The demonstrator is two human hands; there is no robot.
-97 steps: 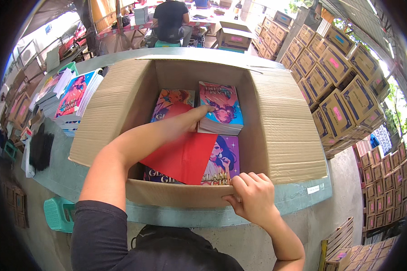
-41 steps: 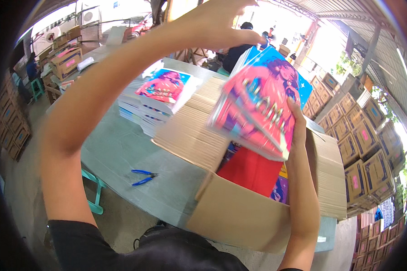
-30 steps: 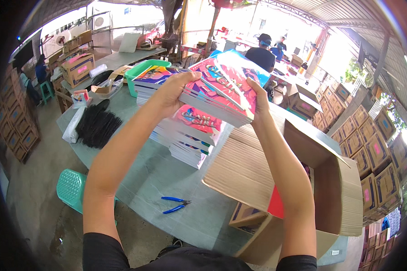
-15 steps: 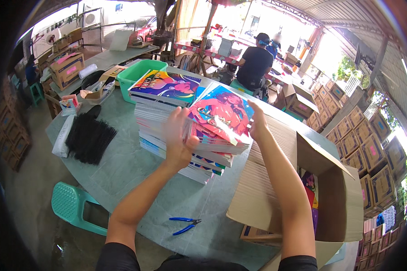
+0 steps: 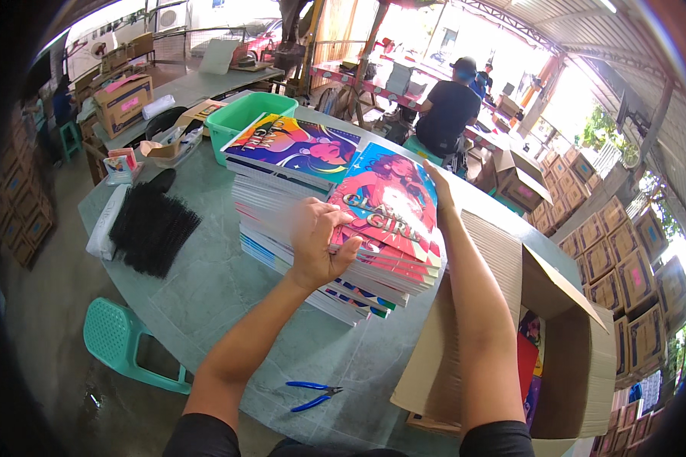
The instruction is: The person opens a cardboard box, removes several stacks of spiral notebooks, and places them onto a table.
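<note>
Books [image 5: 389, 209] beside open cardboard box [image 5: 579, 358]

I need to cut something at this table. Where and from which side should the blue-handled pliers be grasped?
Take the blue-handled pliers by their two blue handles, which point left along the table; the dark jaw tip points right, toward the cardboard box. They lie flat, apart from everything, so coming straight down from above looks easiest. The left hand and right hand are both busy on the book stack.

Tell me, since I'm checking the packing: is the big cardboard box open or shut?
Open. The cardboard box has its flaps spread outward, and colourful books show inside it.
</note>
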